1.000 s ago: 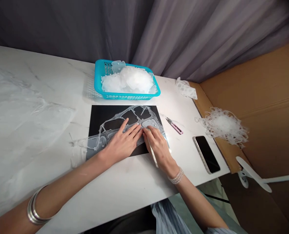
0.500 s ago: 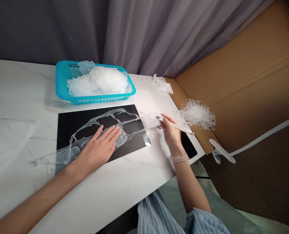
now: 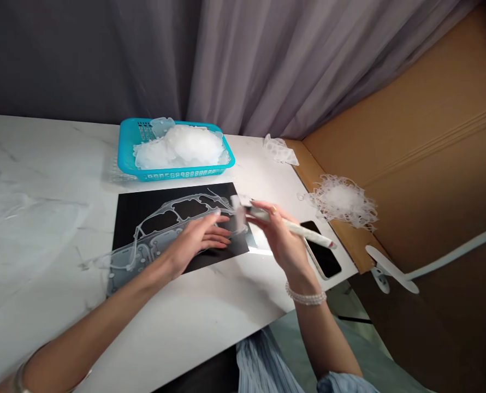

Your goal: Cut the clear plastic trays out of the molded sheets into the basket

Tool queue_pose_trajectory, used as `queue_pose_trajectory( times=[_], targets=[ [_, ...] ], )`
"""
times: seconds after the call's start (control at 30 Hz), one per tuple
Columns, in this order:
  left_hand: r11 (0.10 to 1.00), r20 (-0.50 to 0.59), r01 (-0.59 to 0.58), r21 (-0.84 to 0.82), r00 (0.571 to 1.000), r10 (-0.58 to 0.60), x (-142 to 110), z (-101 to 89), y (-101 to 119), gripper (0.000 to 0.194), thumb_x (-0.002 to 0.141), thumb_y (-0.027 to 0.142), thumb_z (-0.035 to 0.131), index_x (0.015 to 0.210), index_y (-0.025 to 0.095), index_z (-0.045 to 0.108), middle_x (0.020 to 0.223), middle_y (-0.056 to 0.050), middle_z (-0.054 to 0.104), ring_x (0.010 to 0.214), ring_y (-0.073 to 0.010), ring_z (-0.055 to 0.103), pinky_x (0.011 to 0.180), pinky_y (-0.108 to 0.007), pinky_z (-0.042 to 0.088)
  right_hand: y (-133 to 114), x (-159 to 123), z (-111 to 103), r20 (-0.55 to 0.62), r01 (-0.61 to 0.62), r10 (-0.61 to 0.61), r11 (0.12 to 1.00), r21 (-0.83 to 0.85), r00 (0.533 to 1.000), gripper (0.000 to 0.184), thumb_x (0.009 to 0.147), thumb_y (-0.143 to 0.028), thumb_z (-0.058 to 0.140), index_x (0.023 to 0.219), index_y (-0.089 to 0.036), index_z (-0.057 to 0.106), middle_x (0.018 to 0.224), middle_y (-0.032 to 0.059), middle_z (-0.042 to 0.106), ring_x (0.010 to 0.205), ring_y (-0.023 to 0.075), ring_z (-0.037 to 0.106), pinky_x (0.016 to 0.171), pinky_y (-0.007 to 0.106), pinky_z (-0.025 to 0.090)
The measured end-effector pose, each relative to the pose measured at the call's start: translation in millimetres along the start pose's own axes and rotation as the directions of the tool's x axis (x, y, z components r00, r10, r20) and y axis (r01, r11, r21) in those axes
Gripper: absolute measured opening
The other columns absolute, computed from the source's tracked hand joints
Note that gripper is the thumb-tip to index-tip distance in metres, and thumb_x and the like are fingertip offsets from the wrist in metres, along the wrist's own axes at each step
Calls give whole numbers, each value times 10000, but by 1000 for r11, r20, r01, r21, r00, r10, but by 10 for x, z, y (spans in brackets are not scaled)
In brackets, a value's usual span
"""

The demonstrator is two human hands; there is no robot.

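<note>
A translucent plastic sheet [image 3: 130, 256] with a cut-out frame lies across a black mat [image 3: 128, 213], its left end running past the mat. My left hand [image 3: 197, 237] is over the sheet's right part, fingers apart and stretched to the right. Whether its fingertips press on the sheet, I cannot tell. My right hand [image 3: 279, 234] is closed around a white pen-shaped tool [image 3: 310, 234] with a dark front part and a reddish spot at the back end. By the tool's front is a blurred pale piece [image 3: 238, 213], close to my left fingertips; what joins them is unclear.
Behind the mat stands a blue basket [image 3: 169, 173] heaped with translucent plastic pieces. A phone [image 3: 322, 251] lies right of my right hand. Thin plastic scraps [image 3: 341, 201] are piled at the cardboard edge, with another clear piece [image 3: 279, 150] farther back. A white clamp [image 3: 390, 270] grips the right side.
My left hand has shifted right and its fingers have spread from lying flat. My right hand has brought the tool left to the mat's right edge. The whole view has shifted slightly.
</note>
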State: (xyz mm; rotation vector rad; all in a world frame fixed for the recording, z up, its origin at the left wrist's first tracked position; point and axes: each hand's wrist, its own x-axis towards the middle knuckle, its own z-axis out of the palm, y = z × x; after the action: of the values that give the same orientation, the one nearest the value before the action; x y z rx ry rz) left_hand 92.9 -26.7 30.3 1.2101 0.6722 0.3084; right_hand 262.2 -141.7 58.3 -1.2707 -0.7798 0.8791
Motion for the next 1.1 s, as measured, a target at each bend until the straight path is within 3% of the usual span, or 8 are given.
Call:
queue_pose_trajectory(
  times=[0.07, 0.13, 0.27, 0.4, 0.5, 0.67, 0.93, 1.1],
  targets=[
    [925, 98, 179, -337, 983, -154, 40, 61, 43, 540, 929, 595, 477, 1122, 139, 693, 1018, -148, 757, 942, -285, 723, 939, -487, 550, -110, -75, 110, 200, -50, 70, 994, -101, 977, 609, 966, -681, 323, 1183, -268, 714, 1156, 75, 741, 1099, 267, 684, 1016, 456, 487],
    [871, 93, 216, -442, 976, -196, 67, 56, 8, 434, 895, 504, 607, 1074, 119, 698, 993, -154, 762, 931, -275, 731, 941, -468, 557, -153, -82, 98, 165, -29, 65, 977, -210, 984, 745, 963, -713, 147, 1217, -268, 687, 1034, 73, 771, 1095, 264, 686, 1055, 469, 432],
    [907, 4, 185, -378, 980, -198, 67, -30, -151, 303, 805, 278, 761, 1048, 107, 704, 1058, -168, 757, 1019, -290, 718, 962, -444, 557, -35, 57, -45, -110, -27, -15, 927, -375, 994, 512, 974, -645, 352, 832, -229, 614, 664, 23, 709, 844, 233, 720, 965, 418, 442],
    [950, -17, 127, -286, 990, -138, 38, -42, -194, 330, 786, 298, 791, 1071, 147, 722, 1108, -120, 754, 1053, -265, 707, 977, -409, 555, 124, 147, -2, -10, -86, 90, 912, -400, 996, 392, 871, -435, 666, 677, -225, 398, 647, -33, 583, 666, 153, 592, 670, 282, 406],
    [957, -28, 104, -271, 993, -116, 31, -11, -154, 364, 750, 319, 822, 1061, 151, 735, 1093, -106, 760, 1005, -246, 720, 965, -386, 561, 176, 159, 92, 102, -90, 123, 956, -280, 987, 406, 820, -288, 691, 681, -233, 314, 600, -74, 437, 576, 110, 436, 563, 250, 300],
    [944, -61, 84, -319, 992, -109, 76, 6, -174, 316, 728, 288, 842, 993, 144, 748, 983, -73, 775, 864, -185, 733, 862, -309, 591, 282, 165, 160, 142, -95, 124, 976, -195, 982, 334, 797, -210, 623, 709, -237, 302, 668, -49, 533, 638, 119, 482, 618, 256, 368],
    [909, 140, 121, -399, 988, -70, 40, 237, -50, 213, 708, 244, 861, 862, 144, 753, 823, -27, 756, 786, -163, 723, 829, -301, 595, 432, 173, 101, 65, 151, -140, 793, -590, 988, 266, 821, -194, 532, 685, -233, 307, 592, -64, 390, 563, 110, 333, 542, 253, 270],
    [850, 169, 173, -498, 981, -100, -77, 247, 91, 159, 810, 218, 767, 951, 145, 752, 874, -68, 776, 856, -203, 738, 891, -347, 575, 199, 216, -130, -81, 133, -256, 716, -685, 963, 327, 865, -265, 606, 700, -241, 325, 656, -36, 522, 686, 165, 573, 656, 281, 377]
  ],
)
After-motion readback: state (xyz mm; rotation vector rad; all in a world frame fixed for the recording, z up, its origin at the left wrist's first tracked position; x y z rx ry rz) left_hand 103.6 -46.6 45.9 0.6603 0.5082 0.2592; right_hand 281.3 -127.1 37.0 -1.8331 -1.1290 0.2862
